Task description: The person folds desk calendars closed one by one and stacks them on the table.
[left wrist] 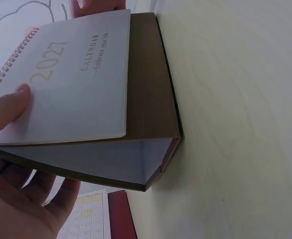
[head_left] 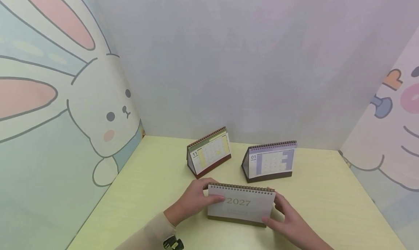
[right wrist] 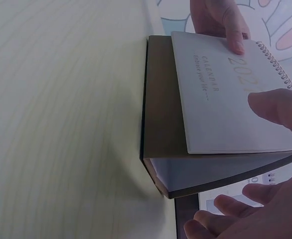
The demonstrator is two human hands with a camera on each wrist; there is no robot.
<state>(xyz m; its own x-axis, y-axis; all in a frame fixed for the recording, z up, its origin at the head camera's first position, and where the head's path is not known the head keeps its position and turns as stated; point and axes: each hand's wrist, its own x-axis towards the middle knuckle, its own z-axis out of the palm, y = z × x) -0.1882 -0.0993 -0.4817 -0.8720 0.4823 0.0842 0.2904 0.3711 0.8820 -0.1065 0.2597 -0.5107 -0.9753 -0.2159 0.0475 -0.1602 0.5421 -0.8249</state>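
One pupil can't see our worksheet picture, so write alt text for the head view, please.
A left hand grips a white 2027 desk calendar at a yellow table, a right hand at its other end. Behind stand a calendar marked 11 and, to its right, another marked 01. A cartoon rabbit is printed at left.

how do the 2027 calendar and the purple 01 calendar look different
The 2027 calendar shows a plain white cover with gold lettering, while the purple 01 calendar shows a month grid with purple blocks. The 2027 calendar has an olive-brown base strip; the purple 01 calendar's is darker. The 2027 calendar is nearer the person, the purple 01 calendar farther back. Both are tent-shaped, with spiral binding along the top.
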